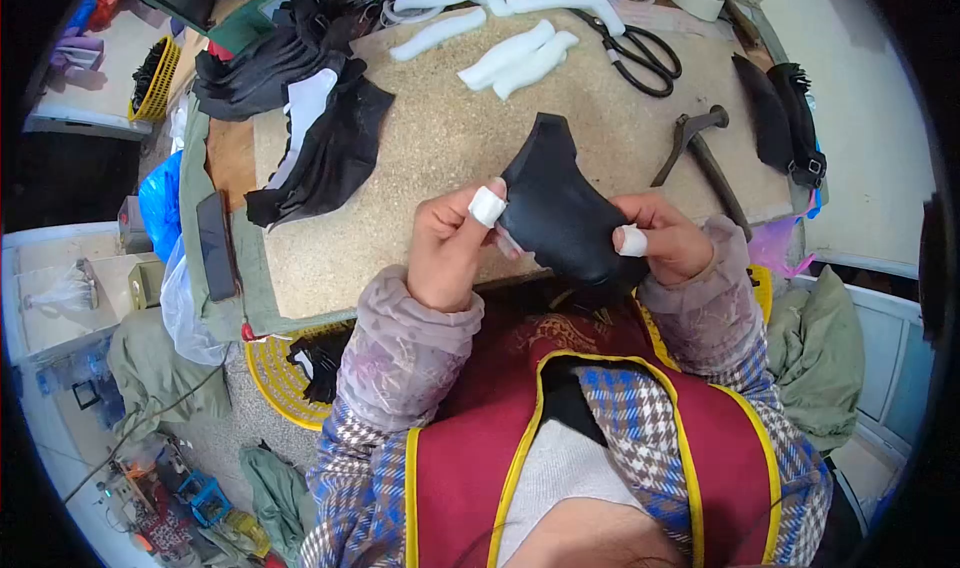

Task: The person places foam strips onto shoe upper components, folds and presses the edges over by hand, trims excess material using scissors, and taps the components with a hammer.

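Note:
A black leather piece (565, 208), narrow at its top end and widening below, is held up over the front edge of the table. My left hand (455, 238) pinches its left edge between thumb and fingers. On the opposite side, my right hand (668, 240) is closed on the lower right edge, thumb on top. White tape wraps both thumbs. Just beyond my right hand lies a hammer (718, 183). Black-handled scissors (645, 60) rest at the back right, beside white padding strips (520, 60).
More black leather pieces (350, 133) are stacked at the left of the tan work board (440, 108). A dark flat phone-like object (215, 246) lies on the left table edge. Black strapped pieces (790, 118) lie at the right. A yellow basket (275, 378) stands below.

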A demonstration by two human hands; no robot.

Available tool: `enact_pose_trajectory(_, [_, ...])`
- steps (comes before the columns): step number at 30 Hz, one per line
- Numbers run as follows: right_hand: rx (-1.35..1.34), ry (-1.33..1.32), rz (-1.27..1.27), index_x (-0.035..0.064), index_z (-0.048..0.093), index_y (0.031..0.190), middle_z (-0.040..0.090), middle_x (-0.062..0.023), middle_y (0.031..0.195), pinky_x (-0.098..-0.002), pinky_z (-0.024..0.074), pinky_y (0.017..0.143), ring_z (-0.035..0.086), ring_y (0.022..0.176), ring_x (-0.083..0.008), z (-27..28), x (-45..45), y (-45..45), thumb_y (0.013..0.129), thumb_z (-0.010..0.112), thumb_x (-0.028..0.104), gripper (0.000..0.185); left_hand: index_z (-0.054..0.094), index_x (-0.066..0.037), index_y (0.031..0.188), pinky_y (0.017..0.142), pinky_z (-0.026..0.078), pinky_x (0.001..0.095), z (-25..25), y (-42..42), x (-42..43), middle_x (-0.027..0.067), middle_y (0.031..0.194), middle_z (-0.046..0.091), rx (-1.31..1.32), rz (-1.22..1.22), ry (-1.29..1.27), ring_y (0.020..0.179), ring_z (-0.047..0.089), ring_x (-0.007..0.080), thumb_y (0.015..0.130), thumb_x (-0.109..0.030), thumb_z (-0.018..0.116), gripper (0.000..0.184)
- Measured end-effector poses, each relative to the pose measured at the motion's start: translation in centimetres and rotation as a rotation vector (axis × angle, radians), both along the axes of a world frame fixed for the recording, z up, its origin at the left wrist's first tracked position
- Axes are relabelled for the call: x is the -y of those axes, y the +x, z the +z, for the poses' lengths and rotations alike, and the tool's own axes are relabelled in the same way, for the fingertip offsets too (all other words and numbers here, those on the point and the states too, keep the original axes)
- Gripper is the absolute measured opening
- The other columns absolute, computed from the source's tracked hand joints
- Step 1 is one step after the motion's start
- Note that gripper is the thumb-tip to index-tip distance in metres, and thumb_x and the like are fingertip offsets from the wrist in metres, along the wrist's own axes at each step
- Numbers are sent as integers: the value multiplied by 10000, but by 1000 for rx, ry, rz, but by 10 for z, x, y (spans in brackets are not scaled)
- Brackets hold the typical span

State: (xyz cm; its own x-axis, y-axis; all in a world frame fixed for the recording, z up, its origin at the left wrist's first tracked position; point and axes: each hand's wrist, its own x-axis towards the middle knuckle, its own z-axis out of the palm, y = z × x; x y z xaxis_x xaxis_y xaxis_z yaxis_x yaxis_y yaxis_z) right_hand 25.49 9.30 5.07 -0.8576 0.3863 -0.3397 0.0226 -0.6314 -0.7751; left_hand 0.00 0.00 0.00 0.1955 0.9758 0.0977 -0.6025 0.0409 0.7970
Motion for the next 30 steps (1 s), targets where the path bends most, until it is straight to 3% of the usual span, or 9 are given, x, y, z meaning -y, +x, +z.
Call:
enact_pose_trajectory(5, [-41, -6, -75, -58, 602, 1131, 670, -87, 1031, -268, 458, 876, 621, 942, -128, 6, -3, 2, 869, 617, 155, 338, 509, 59, 1235, 752, 537, 306, 33, 19, 7, 154, 1022, 652, -48, 138, -193, 929, 646, 202, 898, 18, 530, 340])
enact_pose_trajectory(11, [24, 47, -125, -22, 605, 1146, 673, -59, 1008, -273, 460, 877, 609, 937, -122, 23, -17, 25, 857, 653, 163, 346, 463, 53, 1299, 950, 466, 323, 28, 20, 12, 156, 1161, 618, -408, 27, -140, 1121, 582, 226, 834, 148, 511, 477])
enact_pose_trajectory(16, [480, 909, -590, -8, 656, 1075, 671, -54, 976, -272, 445, 899, 599, 943, -130, 57, -92, 103, 829, 688, 200, 324, 535, 59, 1226, 936, 475, 315, 18, 23, 13, 151, 1092, 649, -461, 47, -343, 1084, 606, 231, 846, 139, 514, 389])
enact_pose_trajectory(19, [316, 687, -796, -7, 647, 1099, 677, -80, 944, -247, 502, 763, 641, 835, -140, 60, -152, 161, 859, 668, 226, 335, 565, 33, 1211, 868, 501, 289, 12, 27, 14, 134, 1095, 659, -497, 64, -230, 1033, 623, 203, 872, 63, 546, 341])
enact_pose_trajectory(20, [474, 751, -845, 4, 635, 1136, 677, -68, 948, -262, 498, 782, 641, 869, -147, 48, -177, 180, 854, 681, 267, 388, 572, 19, 1212, 837, 511, 277, 7, 26, 17, 125, 1104, 661, -516, 80, -177, 1017, 627, 189, 885, 25, 563, 328])
enact_pose_trajectory(22, [1351, 1514, -630, 51, 598, 1226, 663, -175, 1046, -350, 470, 885, 621, 984, -299, 25, -195, 187, 830, 690, 383, 524, 595, 21, 1176, 814, 515, 282, 6, 29, 12, 112, 1079, 670, -684, 125, -124, 988, 631, 182, 885, 19, 566, 292])
enact_pose_trajectory(23, [1815, 1670, -403, 97, 550, 1294, 591, -232, 1175, -418, 430, 958, 552, 1094, -381, -4, -218, 209, 830, 675, 391, 564, 605, 22, 1151, 819, 511, 291, 8, 25, 11, 120, 1069, 673, -853, 165, -135, 974, 640, 200, 859, 36, 570, 294])
enact_pose_trajectory(27, [1441, 2046, -649, 79, 531, 1295, 532, -239, 1267, -422, 385, 1016, 484, 1196, -391, -34, -208, 202, 839, 673, 241, 504, 631, 8, 1072, 829, 501, 331, 39, -10, -4, 149, 1036, 663, -1491, 742, 190, 951, 643, 284, 752, 74, 583, 330])
enact_pose_trajectory(30, [1050, 1914, -734, -4, 540, 1245, 590, -205, 1200, -385, 415, 988, 542, 1155, -347, -4, -163, 132, 824, 615, 80, 436, 645, -56, 1012, 769, 510, 385, 61, -45, -23, 148, 1028, 645, -1877, 1016, 165, 934, 618, 317, 701, -12, 658, 314])
